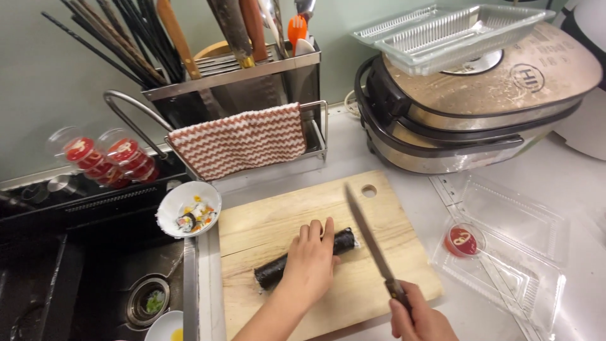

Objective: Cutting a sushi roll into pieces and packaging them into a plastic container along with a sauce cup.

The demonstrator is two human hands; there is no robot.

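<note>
One head cam, looks steeply down & fwd, close over cutting board [328,252]; wall behind, sink [95,284] off to left of knife grip.

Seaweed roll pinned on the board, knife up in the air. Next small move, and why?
Probably lower the knife onto the free end of the seaweed roll, just right of the left hand. The right hand holds the blade raised and angled above that end, not touching it, while the left hand presses the roll flat on the cutting board, fingertips close to the cutting line.

Matt wood board [271,221], glossy metal knife [369,237], clear plastic tray [505,252].
</note>
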